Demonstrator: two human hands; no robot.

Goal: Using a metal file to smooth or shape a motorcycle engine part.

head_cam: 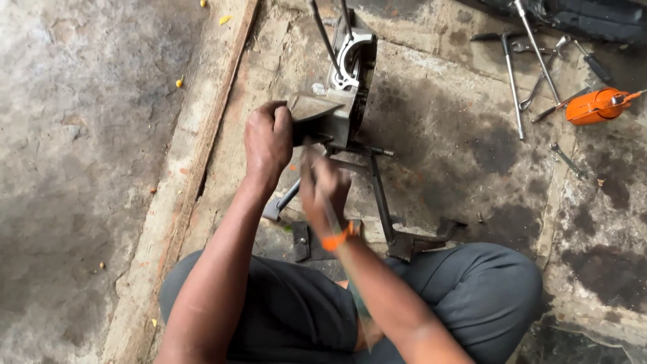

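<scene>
Grimy grey metal engine casing (344, 81); left hand (267, 138) fingers grip it, right hand (322, 192) blurred, unclear.

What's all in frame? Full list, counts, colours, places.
engine casing: one, grey metal, upright on the floor at top centre
stand: one, dark metal bars, under the casing, running toward the knees
wrenches and long rods: several, silver, exact count unclear, floor at top right
oil can: one, orange, floor at far right
wooden plank: one, brown, lying along the floor at left
floor: concrete, grey, oil-stained
trousers: grey, bottom centre
wristband: one, orange, right wrist
left hand: gripping the casing's left side
right hand: motion-blurred below the casing, what it holds is unclear
</scene>
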